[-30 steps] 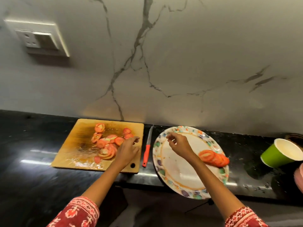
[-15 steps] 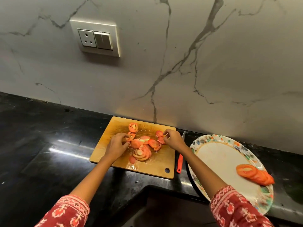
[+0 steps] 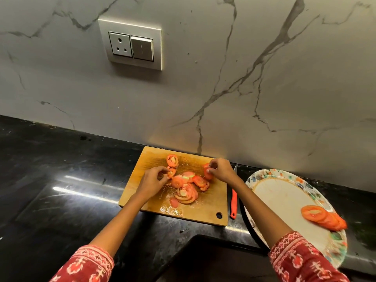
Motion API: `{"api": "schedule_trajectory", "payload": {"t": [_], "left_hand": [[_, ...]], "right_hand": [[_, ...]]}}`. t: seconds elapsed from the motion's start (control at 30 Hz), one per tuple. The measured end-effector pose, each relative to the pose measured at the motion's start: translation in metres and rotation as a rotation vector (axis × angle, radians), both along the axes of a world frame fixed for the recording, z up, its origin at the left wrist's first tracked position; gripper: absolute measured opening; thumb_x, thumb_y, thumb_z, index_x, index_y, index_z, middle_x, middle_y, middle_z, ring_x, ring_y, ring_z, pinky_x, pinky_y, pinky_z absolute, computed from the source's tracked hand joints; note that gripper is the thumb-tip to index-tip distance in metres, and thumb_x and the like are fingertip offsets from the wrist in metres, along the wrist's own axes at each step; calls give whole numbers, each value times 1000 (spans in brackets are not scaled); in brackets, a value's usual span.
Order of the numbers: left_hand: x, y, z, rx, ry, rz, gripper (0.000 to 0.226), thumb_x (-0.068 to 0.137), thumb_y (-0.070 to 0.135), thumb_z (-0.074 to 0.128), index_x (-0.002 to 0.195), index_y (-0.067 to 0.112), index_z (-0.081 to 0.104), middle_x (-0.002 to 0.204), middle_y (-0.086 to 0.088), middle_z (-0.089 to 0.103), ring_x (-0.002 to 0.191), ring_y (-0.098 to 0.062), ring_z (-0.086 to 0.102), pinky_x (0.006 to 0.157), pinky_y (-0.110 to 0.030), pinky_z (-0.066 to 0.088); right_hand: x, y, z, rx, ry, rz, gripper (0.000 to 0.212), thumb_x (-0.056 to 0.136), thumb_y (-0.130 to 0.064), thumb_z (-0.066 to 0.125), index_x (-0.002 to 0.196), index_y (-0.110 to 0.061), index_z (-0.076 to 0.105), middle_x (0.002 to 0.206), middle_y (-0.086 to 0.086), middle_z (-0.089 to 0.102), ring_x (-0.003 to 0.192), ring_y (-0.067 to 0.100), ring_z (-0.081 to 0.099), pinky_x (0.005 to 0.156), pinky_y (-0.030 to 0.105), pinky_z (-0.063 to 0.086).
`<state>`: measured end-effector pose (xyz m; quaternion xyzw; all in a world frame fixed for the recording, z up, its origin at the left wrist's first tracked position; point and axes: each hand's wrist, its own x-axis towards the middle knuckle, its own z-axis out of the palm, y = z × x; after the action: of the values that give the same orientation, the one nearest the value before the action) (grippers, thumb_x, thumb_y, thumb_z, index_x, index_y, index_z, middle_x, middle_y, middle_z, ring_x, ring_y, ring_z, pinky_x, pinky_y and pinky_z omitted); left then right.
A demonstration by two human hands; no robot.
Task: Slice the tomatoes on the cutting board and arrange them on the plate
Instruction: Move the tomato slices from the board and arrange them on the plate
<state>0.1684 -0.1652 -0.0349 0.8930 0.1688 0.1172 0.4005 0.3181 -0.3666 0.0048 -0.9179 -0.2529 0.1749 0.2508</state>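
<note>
1. Pinching a tomato slice (image 3: pixel 207 171) at the right end of the pile, the right hand (image 3: pixel 221 171) has its thumb and fingertips curled round the slice's rim, and the slice stands nearly on edge above the cutting board (image 3: pixel 211 206).
2. The left hand (image 3: pixel 151 181) has its fingers curled at a small slice (image 3: pixel 171 172) on the pile's left side; it looks like a pinch, though the fingertips partly hide the contact.
3. The rest of the cut tomatoes (image 3: pixel 186 187) lie in a loose overlapping heap in the middle of the board, with one slice (image 3: pixel 172 161) apart at the far side and a small piece (image 3: pixel 174 202) near the front.
4. A short fanned row of slices (image 3: pixel 323 217) already lies on the plate (image 3: pixel 284 192), at its right side; the plate sits just right of the board, with the knife (image 3: pixel 233 202) lying between them.
5. Judging by the wet sheen on the board, the slices are light, soft and slippery, with watery centres that tear easily.
6. The firm skin rim is probably the best place to hold: a gentle pinch across the edge, or fingers slid flat underneath, rather than pressure on the pulpy middle.
7. Stacked slices likely cling together, so peeling one off sideways should work better than pulling straight up.
</note>
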Motion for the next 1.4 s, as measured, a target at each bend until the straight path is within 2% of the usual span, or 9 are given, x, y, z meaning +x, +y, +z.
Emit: {"api": "schedule_trajectory", "payload": {"t": [0.1,0.2,0.33,0.5,0.67,0.83,1.13,1.27,1.4], "left_hand": [[4,-5,6,-113,-49,-58,24,82,15,68,106,12,65,101,0,67,85,-7,62,72,-12,48],[7,-10,12,-241,-85,-105,27,80,16,70,106,12,65,97,2,67,87,-7,63,74,-16,53],[5,-9,14,-292,-94,-141,19,79,12,70,98,12,68,92,-3,68,86,-15,64,73,-23,54],[3,-5,12,-396,-68,-122,14,78,7,70,83,19,66,84,-9,67,80,-21,63,72,-32,53],[-3,2,12,-415,-45,-97,22,80,1,66,76,22,61,78,1,62,72,-12,56,63,-20,49],[-12,11,6,-415,-32,24,21,80,3,66,74,21,60,74,-2,60,65,-14,56,58,-27,52],[-19,8,7,-382,9,15,19,78,4,68,73,20,60,75,0,63,64,-15,59,60,-29,52],[-19,6,7,-371,21,12,21,79,4,68,72,21,59,75,0,63,64,-16,59,58,-26,52],[-18,3,9,-381,13,12,17,79,5,68,75,20,60,79,-4,64,67,-16,60,60,-27,52]], "right_hand": [[-12,12,19,81,97,133,16,87,-5,63,101,3,67,90,10,62,87,21,59,77,35,54],[-29,27,30,198,246,163,18,87,1,60,104,3,64,90,14,63,79,17,61,62,18,51],[-43,42,28,255,320,171,16,86,3,61,101,1,63,81,8,63,72,12,62,63,21,53],[-51,48,24,274,279,179,14,86,2,61,100,1,63,77,1,62,69,10,61,59,19,53],[-46,37,27,326,199,77,12,88,-3,60,100,-3,61,83,2,61,74,13,61,55,17,50],[-22,14,7,45,-80,-54,15,86,-1,58,98,-3,66,93,10,65,86,18,59,69,25,46],[-36,15,-18,-174,-75,86,28,84,-10,64,111,-5,61,87,9,60,87,26,62,78,38,52],[-35,15,-12,-153,-96,103,23,77,-12,73,92,-13,56,94,4,55,86,20,54,71,29,48],[-35,15,-6,-15,5,94,26,78,-10,72,76,-20,49,80,-1,53,77,15,51,61,19,40]]}}
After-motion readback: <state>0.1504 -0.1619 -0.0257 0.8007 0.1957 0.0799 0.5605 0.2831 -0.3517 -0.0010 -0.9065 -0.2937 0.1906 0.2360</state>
